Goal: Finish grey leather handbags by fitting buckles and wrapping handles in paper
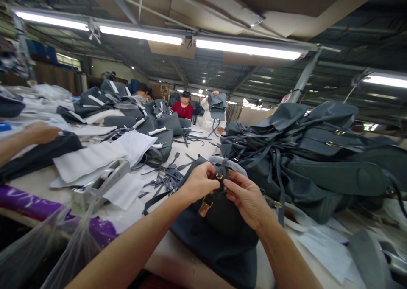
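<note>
A dark blue-grey bag (222,246) lies at the table's front edge, below both hands. My left hand (201,182) pinches one side of a dark strap tab (221,170) with a gold ring on it. On the other side, my right hand (244,195) has its thumb and fingers closed on the same tab. The two hands are nearly touching, with the ring between them. Just below my left hand hangs a gold buckle (205,207). Clear plastic (233,164) shows behind the tab.
Dark bags (330,166) are heaped at the right. Loose straps (167,178), white sheets (104,155) and a tape dispenser (103,187) lie left. Another person's hand (43,133) reaches in at far left. People (182,110) are across the table. Tape roll (297,217) is right.
</note>
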